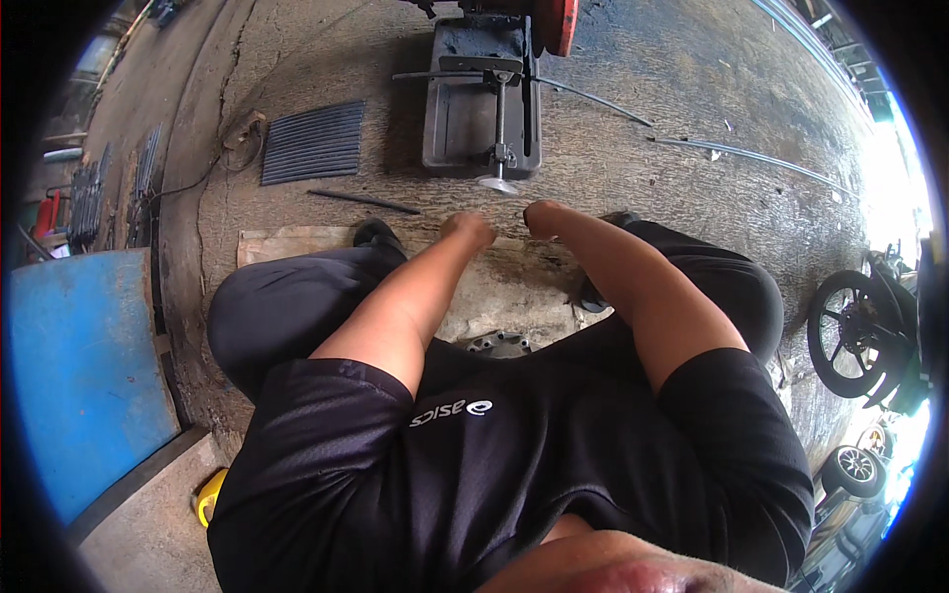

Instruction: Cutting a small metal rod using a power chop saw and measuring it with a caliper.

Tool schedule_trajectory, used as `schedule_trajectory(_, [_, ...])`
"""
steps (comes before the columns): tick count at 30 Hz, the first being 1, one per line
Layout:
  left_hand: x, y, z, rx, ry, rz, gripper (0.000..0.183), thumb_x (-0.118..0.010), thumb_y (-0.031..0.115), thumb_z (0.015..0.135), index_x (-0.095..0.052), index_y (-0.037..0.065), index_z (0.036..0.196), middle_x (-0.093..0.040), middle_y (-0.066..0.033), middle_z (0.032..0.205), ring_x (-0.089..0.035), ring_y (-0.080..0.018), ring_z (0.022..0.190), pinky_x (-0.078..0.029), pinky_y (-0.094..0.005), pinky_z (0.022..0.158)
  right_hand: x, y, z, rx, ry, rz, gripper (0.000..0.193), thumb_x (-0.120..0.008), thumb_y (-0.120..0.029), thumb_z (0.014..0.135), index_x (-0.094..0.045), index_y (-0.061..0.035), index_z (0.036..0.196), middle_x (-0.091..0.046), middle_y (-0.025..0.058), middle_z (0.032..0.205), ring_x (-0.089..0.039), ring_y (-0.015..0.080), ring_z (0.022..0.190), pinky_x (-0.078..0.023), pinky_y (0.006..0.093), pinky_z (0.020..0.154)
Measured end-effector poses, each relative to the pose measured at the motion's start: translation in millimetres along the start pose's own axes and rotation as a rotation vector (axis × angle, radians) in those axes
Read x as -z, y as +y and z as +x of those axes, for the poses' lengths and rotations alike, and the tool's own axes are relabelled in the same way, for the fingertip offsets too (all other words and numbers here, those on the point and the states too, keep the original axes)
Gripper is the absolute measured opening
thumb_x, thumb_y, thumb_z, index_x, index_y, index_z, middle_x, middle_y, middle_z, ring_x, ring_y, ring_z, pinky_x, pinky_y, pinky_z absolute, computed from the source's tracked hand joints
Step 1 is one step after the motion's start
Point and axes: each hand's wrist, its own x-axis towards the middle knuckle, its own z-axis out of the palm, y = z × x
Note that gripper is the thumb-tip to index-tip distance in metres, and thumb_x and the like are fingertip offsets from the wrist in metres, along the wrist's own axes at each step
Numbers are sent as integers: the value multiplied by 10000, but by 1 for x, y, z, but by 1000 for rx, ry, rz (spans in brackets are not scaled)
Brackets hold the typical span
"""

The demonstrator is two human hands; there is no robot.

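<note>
My left hand [469,230] and my right hand [543,218] hover close together over the ground between my knees, both with curled fingers. What they hold, if anything, is hidden. Just beyond them stands a cut-off saw, its grey base [432,138] carrying a clamp screw [501,119] with a round handwheel [497,185] toward me. A thin metal rod [593,102] runs crosswise through the clamp. Left of the hands lies a single dark short rod [364,202]. Farther left, several cut rods [312,143] are laid side by side in a neat row.
The saw's red guard [560,28] is at the top. Long thin rods [751,153] lie on the right. A cable [188,186] crosses the ground at left, near a blue panel [84,381]. A motorcycle wheel [848,334] stands at far right. A pale sheet [494,296] lies beneath me.
</note>
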Motion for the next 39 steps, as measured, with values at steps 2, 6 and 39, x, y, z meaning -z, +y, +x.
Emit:
schedule_trajectory(2, [-10,-9,12,-7,-304,216,493,-527,201,808,-531,169,1300,-593,-145,1212,-576,-315,1090,-458,-415,917,-3,2,5,21,-23,-17,206,-585,-90,734,-690,-29,899,-676,173,905,-664,320,838,-535,412,697])
schedule_trajectory(6, [-17,-9,25,-251,-18,192,392,-578,319,791,-652,93,1102,-615,-151,1160,-585,-320,1071,-466,-402,905,-12,6,17,14,71,11,191,-575,-91,747,-697,-42,885,-676,174,893,-662,324,830,-538,402,690])
schedule_trajectory(39, [242,-104,217,424,543,-1184,573,-485,510,886,-645,-7,1073,-635,-222,1088,-604,-325,1060,-465,-411,923,214,-46,206,-327,609,1182,279,-540,-276,879,-603,-123,1103,-635,105,1076,-608,231,1014,-470,313,872])
